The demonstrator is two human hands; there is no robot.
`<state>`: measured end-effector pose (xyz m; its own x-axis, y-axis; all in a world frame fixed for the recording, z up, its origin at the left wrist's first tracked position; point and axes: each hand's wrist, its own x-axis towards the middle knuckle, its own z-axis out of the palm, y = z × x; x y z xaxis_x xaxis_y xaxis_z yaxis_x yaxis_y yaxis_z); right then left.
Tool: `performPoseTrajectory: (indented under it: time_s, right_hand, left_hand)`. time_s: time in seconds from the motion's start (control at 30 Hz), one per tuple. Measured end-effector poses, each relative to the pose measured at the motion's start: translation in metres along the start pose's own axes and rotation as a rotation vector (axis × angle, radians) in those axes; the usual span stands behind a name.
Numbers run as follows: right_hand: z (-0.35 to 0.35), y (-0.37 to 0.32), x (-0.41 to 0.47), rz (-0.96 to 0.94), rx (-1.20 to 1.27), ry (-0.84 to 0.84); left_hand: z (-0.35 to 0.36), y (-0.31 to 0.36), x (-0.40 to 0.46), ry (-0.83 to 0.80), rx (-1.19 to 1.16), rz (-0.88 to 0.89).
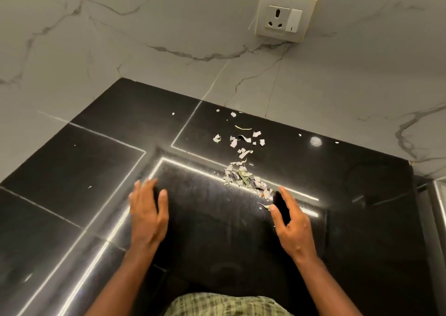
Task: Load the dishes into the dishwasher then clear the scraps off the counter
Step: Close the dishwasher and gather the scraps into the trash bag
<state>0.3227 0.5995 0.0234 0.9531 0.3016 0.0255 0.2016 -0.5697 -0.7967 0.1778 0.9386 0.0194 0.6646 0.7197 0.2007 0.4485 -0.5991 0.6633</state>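
Dim, glary counter (362, 195) (left hand (148, 215) blurred)

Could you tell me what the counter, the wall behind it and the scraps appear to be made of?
The counter looks like polished black stone, perhaps granite: it mirrors the ceiling light strips. The wall seems marble or marble-look tile, pale with grey veins and thin joints. The scraps look like dry, torn papery bits mixed with greenish leaf pieces.

Both forearms reach toward 12 o'clock. Left hand (147, 210) at 9 o'clock, fingers straight, slightly blurred. Right hand (290, 221) at 3 o'clock, fingers extended, palm facing inward.
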Motion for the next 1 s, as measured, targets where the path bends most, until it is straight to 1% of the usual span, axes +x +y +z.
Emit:
performPoseTrajectory:
  time_s: [0.07, 0.1, 0.17, 0.23, 0.33, 0.47, 0.53, 0.57, 0.63, 0.7, 0.77, 0.83, 0.9, 1.0]
  right_hand:
    - [0.006, -0.003, 0.003, -0.001, -0.049, -0.030]
    - [0.009, -0.006, 0.004, -0.014, -0.091, -0.052]
    - [0.013, -0.009, 0.004, -0.067, -0.172, -0.077]
    - [0.013, -0.011, 0.004, -0.098, -0.212, -0.080]
    - [0.012, -0.010, 0.006, -0.074, -0.214, -0.098]
    - [0.012, -0.009, 0.006, -0.085, -0.248, -0.098]
    - [0.011, -0.009, 0.006, -0.084, -0.231, -0.102]
    - [0.010, -0.009, 0.006, -0.085, -0.218, -0.095]
    - [0.008, -0.005, 0.001, -0.120, -0.244, -0.057]
    - [0.008, 0.001, -0.009, -0.144, -0.396, -0.014]
    - [0.012, 0.004, -0.023, -0.057, -0.556, 0.001]
    - [0.018, 0.001, -0.032, 0.056, -0.622, -0.012]
    - [0.030, -0.012, -0.029, 0.120, -0.633, -0.019]
    - [0.053, -0.034, -0.006, 0.148, -0.611, 0.010]
  left_hand:
    - [-0.010, -0.020, -0.022, -0.061, 0.241, -0.176]
    - [-0.009, -0.022, -0.029, -0.101, 0.323, -0.201]
    - [0.002, -0.011, -0.029, -0.171, 0.425, -0.153]
    - [0.022, 0.011, -0.021, -0.236, 0.491, -0.058]
    - [0.057, 0.051, -0.008, -0.372, 0.479, 0.122]
    - [0.088, 0.098, 0.006, -0.541, 0.391, 0.351]
    - [0.092, 0.111, 0.008, -0.568, 0.307, 0.425]
    - [0.090, 0.115, 0.011, -0.569, 0.222, 0.425]
    - [0.080, 0.113, 0.022, -0.550, 0.000, 0.317]
    - [0.068, 0.100, 0.040, -0.522, -0.148, 0.242]
    - [0.062, 0.088, 0.050, -0.515, -0.329, 0.233]
    - [0.062, 0.085, 0.049, -0.479, -0.493, 0.191]
    - [0.063, 0.087, 0.047, -0.429, -0.588, 0.146]
    - [0.064, 0.087, 0.047, -0.412, -0.649, 0.137]
